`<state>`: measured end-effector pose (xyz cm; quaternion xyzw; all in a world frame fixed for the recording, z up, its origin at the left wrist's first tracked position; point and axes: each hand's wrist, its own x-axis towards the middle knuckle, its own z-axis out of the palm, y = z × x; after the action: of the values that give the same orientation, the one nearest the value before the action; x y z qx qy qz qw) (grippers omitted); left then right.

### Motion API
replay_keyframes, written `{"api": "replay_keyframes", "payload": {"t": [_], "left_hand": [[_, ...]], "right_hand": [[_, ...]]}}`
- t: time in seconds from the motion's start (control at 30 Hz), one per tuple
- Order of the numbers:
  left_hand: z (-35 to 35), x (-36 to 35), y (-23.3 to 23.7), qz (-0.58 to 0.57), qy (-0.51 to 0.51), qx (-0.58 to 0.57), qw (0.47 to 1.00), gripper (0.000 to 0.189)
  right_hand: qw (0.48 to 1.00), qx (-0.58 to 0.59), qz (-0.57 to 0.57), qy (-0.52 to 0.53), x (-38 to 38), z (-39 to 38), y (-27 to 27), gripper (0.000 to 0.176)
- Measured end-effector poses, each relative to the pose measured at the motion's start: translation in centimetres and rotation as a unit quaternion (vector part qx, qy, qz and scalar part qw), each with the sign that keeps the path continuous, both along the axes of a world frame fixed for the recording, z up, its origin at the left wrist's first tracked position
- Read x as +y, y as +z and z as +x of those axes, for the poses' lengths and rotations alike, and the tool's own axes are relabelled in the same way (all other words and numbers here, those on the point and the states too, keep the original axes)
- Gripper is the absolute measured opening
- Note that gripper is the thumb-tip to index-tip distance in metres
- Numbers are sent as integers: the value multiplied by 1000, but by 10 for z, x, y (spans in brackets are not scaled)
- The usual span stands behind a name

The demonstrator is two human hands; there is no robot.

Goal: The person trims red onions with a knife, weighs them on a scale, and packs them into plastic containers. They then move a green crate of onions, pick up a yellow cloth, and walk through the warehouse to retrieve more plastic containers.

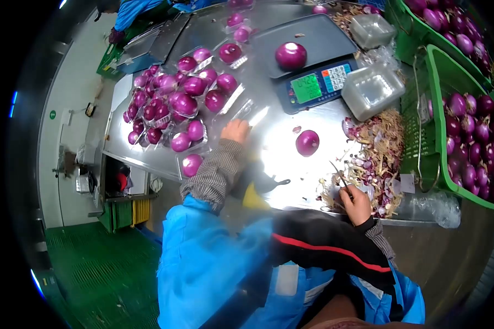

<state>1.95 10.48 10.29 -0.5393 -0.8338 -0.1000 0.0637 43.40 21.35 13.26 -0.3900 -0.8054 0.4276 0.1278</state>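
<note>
My right hand [358, 206] is closed around a small knife [339, 173], its thin blade pointing away from me beside a heap of onion trimmings [380, 159]. At the near edge of a clear plastic tray [242, 111], my left hand [236, 131] has its fingers bunched on the plastic. One peeled red onion [307, 143] lies on the steel table [277, 189] between my hands. Another large red onion [291, 56] rests on the platform of a digital scale [313, 85] with a lit green display. To the left are several packed onions [182, 103] in clear trays.
Green crates [434, 109] full of red onions stand along the right. Clear plastic containers [373, 90] sit beside the scale, partly stacked near its right edge. Crumpled plastic film [447, 210] lies at the table's front right. Another person's blue sleeve [134, 12] shows at the far side.
</note>
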Motion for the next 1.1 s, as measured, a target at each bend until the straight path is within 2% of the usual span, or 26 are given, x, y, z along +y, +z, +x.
{"api": "replay_keyframes", "payload": {"t": [0.07, 0.1, 0.2, 0.3, 0.37, 0.53, 0.6, 0.63, 0.77, 0.87, 0.93, 1.0, 1.07, 1.1], "left_hand": [[-20, -2, -11, -34, 23, -7, 999, 22], [-23, 1, -12, -102, 41, -16, 994, 50], [-12, 23, 15, 17, 12, -26, 999, 78], [-5, 84, 54, 152, -56, -72, 984, 92], [-5, 134, 77, 189, -99, -70, 974, 94], [-6, 240, 92, 97, 45, -100, 989, 97], [-10, 256, 93, 24, 54, -163, 985, 95], [-13, 254, 90, -15, 61, -194, 979, 94], [-12, 215, 82, 142, 37, -179, 973, 88], [-25, 153, 79, 193, 36, -159, 968, 87], [-33, 110, 78, 127, 104, -165, 973, 90], [-46, 74, 56, 59, 152, -174, 971, 93], [-46, 49, 38, 22, 178, -164, 970, 93], [-46, 40, 23, 40, 179, -160, 970, 93]], "right_hand": [[1000, -13, 10, 9, -1, -13, 3, 21], [1000, -12, 7, 8, -3, -19, 8, 22], [1000, -16, 18, 16, -5, -27, 16, 23], [999, -35, 28, 2, -8, -24, 6, 25], [999, -35, 37, -2, -9, -25, 6, 23], [999, -27, 6, -40, -5, -23, 9, 20], [998, -31, -15, -58, -3, -18, 8, 19], [997, -23, -32, -66, -2, -15, 7, 17], [997, 13, -32, -67, 3, -6, -2, 15], [998, -16, -28, -52, 8, -9, 4, 17], [999, -23, -10, -44, 9, -14, 5, 19], [998, 29, 35, -35, 8, -17, -6, 18], [998, 33, 43, -18, 7, -20, -6, 18], [998, 35, 47, -17, 5, -21, -6, 17]]}}
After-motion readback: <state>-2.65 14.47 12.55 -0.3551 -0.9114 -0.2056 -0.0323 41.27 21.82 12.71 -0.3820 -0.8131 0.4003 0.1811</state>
